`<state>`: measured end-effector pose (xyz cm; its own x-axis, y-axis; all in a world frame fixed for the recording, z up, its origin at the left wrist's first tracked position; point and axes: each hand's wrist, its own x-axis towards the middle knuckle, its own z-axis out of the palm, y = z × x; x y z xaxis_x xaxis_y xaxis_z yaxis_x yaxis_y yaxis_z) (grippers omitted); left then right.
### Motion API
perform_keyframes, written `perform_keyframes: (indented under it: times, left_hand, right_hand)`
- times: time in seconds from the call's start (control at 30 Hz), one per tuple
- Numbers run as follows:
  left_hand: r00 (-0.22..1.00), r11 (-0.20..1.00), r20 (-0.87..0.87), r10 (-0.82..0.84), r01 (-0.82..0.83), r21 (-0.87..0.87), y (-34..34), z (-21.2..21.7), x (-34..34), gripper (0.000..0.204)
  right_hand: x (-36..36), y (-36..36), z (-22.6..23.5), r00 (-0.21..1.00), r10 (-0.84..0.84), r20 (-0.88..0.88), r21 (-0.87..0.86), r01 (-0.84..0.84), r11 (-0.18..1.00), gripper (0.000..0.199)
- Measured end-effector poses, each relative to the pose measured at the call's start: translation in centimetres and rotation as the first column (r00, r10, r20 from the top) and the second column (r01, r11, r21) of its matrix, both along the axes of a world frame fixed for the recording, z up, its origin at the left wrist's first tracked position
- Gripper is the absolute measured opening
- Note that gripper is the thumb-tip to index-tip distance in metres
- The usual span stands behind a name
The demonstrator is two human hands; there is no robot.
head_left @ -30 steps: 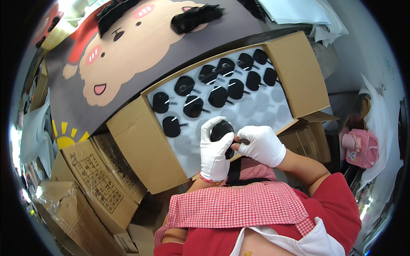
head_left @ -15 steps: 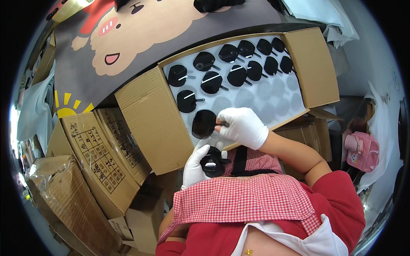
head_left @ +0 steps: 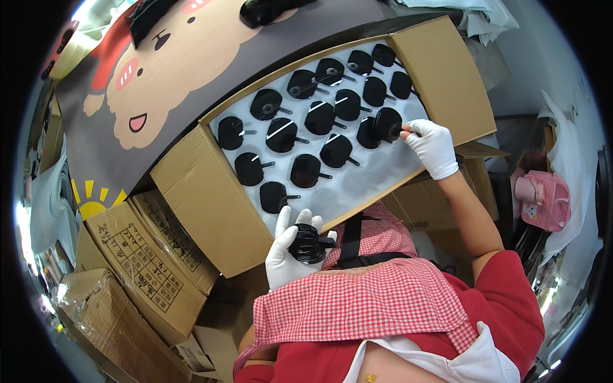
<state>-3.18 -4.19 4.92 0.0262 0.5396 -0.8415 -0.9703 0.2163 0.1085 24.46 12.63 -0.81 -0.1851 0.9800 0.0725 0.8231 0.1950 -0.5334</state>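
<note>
My right hand [head_left: 429,148], in a white glove with bare fingertips showing, pinches the short tab of a glossy black disc [head_left: 387,124]. That disc overlaps another black disc [head_left: 366,133] at the right of the box; whether they touch I cannot tell. Low at the box's near edge, my left hand [head_left: 281,258], also gloved in white, is wrapped round a stack of the same black discs [head_left: 308,244], tabs pointing right. Rows of tabbed discs [head_left: 305,171] lie flat on a whitish sheet [head_left: 370,172] inside an open cardboard box [head_left: 191,185].
Box flaps spread out left and right [head_left: 444,83]. Closed cartons [head_left: 140,255] with handwriting stand at the left, beside a taped carton [head_left: 108,325]. A printed grey mat [head_left: 172,96] lies beyond the box. A pink bag [head_left: 546,201] is at the far right.
My right hand has moved from beside the left hand to the box's right side, holding a disc. More discs now lie in the nearer row. My left hand still holds its stack. The view has shifted.
</note>
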Motion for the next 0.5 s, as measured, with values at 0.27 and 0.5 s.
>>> perform_keyframes:
  times: [0.27,0.5]
  left_hand:
    - [0.938,0.995,-0.335,-0.093,0.081,-0.052,1.2,-2.1,2.3,0.073]
    - [0.968,0.948,-0.249,-0.041,0.116,0.296,1.7,-3.0,4.1,0.047]
  right_hand:
    - [5.3,1.6,0.1,0.986,-0.065,0.155,0.151,0.041,0.988,0.016]
    - [-5.7,-6.4,5.7,0.887,0.310,-0.342,-0.372,-0.431,0.822,0.023]
